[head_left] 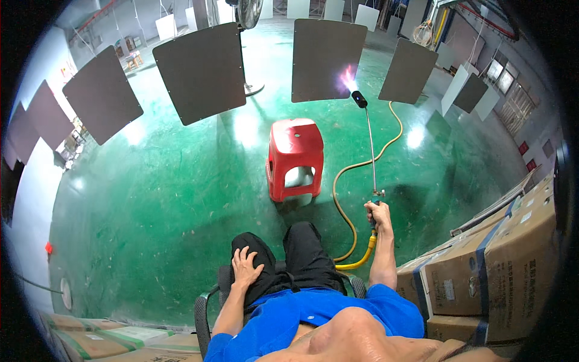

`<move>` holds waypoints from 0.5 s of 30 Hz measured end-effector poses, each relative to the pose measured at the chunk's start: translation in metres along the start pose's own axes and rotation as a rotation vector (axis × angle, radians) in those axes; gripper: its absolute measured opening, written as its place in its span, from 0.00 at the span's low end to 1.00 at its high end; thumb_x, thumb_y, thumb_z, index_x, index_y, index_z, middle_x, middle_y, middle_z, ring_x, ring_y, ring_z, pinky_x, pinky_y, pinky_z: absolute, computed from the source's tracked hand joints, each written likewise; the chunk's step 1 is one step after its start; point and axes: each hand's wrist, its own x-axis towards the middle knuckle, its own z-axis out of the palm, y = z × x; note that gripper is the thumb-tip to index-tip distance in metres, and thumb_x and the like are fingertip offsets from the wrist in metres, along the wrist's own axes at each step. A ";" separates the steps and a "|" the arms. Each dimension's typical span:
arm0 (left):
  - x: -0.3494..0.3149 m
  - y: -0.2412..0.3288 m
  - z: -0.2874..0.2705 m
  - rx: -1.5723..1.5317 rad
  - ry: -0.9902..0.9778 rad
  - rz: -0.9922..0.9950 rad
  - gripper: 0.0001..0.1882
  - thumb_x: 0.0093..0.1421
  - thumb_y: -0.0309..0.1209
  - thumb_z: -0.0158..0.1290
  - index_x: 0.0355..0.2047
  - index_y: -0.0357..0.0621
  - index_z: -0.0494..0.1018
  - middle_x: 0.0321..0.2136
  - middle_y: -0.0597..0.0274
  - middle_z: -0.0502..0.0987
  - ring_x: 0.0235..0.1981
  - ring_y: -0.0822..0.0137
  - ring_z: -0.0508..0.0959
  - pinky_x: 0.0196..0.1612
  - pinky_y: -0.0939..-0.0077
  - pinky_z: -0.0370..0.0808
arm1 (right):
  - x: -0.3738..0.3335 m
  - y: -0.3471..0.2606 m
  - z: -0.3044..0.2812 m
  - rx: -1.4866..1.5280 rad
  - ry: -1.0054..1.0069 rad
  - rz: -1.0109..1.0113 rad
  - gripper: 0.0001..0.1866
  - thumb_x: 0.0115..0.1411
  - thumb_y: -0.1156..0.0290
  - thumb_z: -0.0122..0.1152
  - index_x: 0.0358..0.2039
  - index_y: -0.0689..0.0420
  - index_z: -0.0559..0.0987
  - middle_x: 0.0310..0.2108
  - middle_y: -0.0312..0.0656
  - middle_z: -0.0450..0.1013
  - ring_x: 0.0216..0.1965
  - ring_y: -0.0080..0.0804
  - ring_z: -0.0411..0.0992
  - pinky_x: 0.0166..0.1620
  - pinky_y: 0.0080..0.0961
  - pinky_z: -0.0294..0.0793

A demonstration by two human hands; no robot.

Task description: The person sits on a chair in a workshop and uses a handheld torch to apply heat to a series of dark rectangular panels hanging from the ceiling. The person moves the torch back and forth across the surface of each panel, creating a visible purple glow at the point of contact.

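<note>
My right hand point(379, 215) is wrapped round the grip of a long gas torch point(370, 148) and holds it out ahead. A pinkish-white flame point(348, 79) comes from the torch's black nozzle point(359, 99), in front of the lower right of a dark grey hanging panel point(325, 57). Whether the flame touches the panel I cannot tell. From the torch's lower end runs a yellow hose point(365, 253), which loops over the floor. My left hand point(246, 266) lies on my left thigh with its fingers spread, holding nothing. I am seated in a chair with an armrest point(202, 320).
More grey panels point(202, 75) hang in a row to both sides, such as one panel point(408, 72) at the right. A red plastic stool point(295, 148) stands ahead on the green floor point(181, 181). Cardboard boxes point(455, 277) are stacked at the right. Behind the panels stands a fan point(249, 13).
</note>
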 end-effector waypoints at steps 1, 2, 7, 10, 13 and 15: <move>-0.005 -0.008 -0.006 -0.014 -0.031 0.005 0.30 0.48 0.42 0.64 0.52 0.51 0.72 0.62 0.55 0.59 0.65 0.44 0.53 0.64 0.47 0.56 | -0.002 -0.008 0.004 0.009 -0.006 -0.012 0.07 0.51 0.73 0.65 0.26 0.54 0.74 0.16 0.30 0.66 0.13 0.19 0.63 0.16 0.21 0.63; -0.006 -0.016 -0.016 -0.047 -0.015 0.065 0.30 0.48 0.41 0.63 0.52 0.49 0.71 0.59 0.53 0.64 0.62 0.47 0.60 0.62 0.53 0.61 | -0.001 -0.013 0.003 0.012 -0.007 -0.035 0.07 0.51 0.73 0.65 0.26 0.54 0.74 0.16 0.30 0.66 0.13 0.19 0.63 0.16 0.21 0.63; -0.034 -0.038 -0.097 -0.101 0.044 -0.116 0.28 0.50 0.39 0.62 0.50 0.42 0.72 0.47 0.48 0.75 0.51 0.48 0.73 0.56 0.60 0.69 | 0.000 -0.044 -0.004 -0.008 -0.005 -0.136 0.06 0.52 0.73 0.65 0.29 0.56 0.75 0.16 0.30 0.67 0.12 0.19 0.63 0.16 0.20 0.62; -0.065 -0.073 -0.122 -0.076 0.180 -0.253 0.26 0.51 0.39 0.62 0.49 0.42 0.73 0.47 0.47 0.76 0.50 0.49 0.74 0.54 0.59 0.70 | 0.001 -0.059 -0.003 0.033 -0.006 -0.203 0.07 0.52 0.73 0.65 0.30 0.57 0.75 0.17 0.31 0.67 0.13 0.19 0.63 0.16 0.20 0.62; -0.097 -0.108 -0.125 -0.070 0.135 -0.533 0.26 0.53 0.40 0.61 0.50 0.41 0.73 0.46 0.47 0.77 0.49 0.51 0.76 0.53 0.60 0.72 | -0.003 -0.077 0.006 0.049 -0.005 -0.228 0.07 0.52 0.73 0.65 0.31 0.57 0.75 0.17 0.31 0.67 0.13 0.19 0.63 0.16 0.19 0.62; -0.094 -0.101 -0.131 -0.223 0.051 -0.650 0.26 0.54 0.42 0.60 0.50 0.41 0.73 0.46 0.47 0.78 0.48 0.52 0.77 0.51 0.61 0.73 | -0.010 -0.084 0.010 0.052 -0.005 -0.238 0.07 0.52 0.73 0.65 0.31 0.57 0.75 0.17 0.31 0.67 0.13 0.19 0.63 0.16 0.19 0.62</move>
